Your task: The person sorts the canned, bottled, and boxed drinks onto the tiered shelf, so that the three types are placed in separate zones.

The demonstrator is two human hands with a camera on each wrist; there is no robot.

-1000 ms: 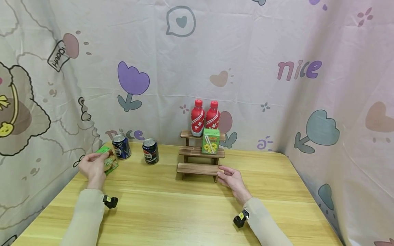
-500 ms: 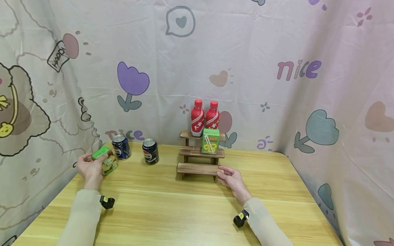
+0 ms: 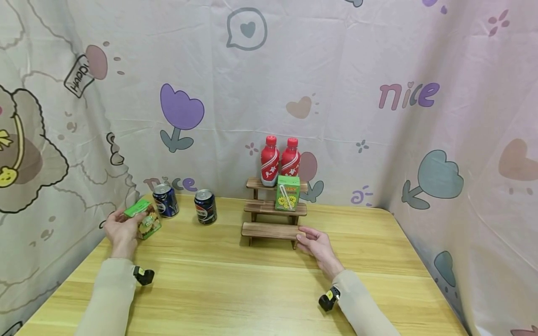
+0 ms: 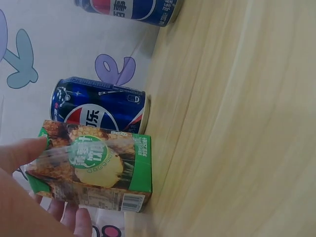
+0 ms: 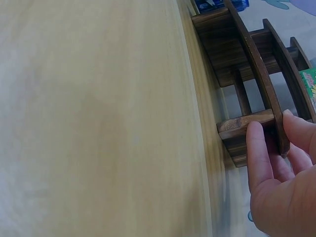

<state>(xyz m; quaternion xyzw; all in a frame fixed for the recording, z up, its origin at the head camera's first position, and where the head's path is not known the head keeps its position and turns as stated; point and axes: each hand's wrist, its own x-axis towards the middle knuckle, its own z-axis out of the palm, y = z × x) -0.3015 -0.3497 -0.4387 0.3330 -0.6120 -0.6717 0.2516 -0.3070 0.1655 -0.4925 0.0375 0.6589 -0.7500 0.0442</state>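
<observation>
At the table's left, my left hand (image 3: 121, 231) holds a green and brown juice box (image 3: 149, 225) with a pineapple picture. In the left wrist view, the thumb lies against one side of the juice box (image 4: 98, 168), with the other fingers partly hidden beyond it. The box's base meets the tabletop. My right hand (image 3: 317, 245) grips the right end of the lowest step of a three-step wooden stand (image 3: 269, 229). Thumb above and fingers below the board show in the right wrist view, one fingertip touching the stand's leg (image 5: 247, 122).
Two blue cola cans, one (image 3: 166, 201) beside the juice box and another (image 3: 205, 207) to its right, stand upright. Two red bottles (image 3: 269, 163) occupy the top step; a green drink carton (image 3: 287, 193) sits on the middle step. Patterned cloth (image 3: 252, 84) hangs behind the table.
My left hand has shifted slightly left and toward me, uncovering more of the juice box's green top. The box stays in place. My right hand and the stand have not visibly moved.
</observation>
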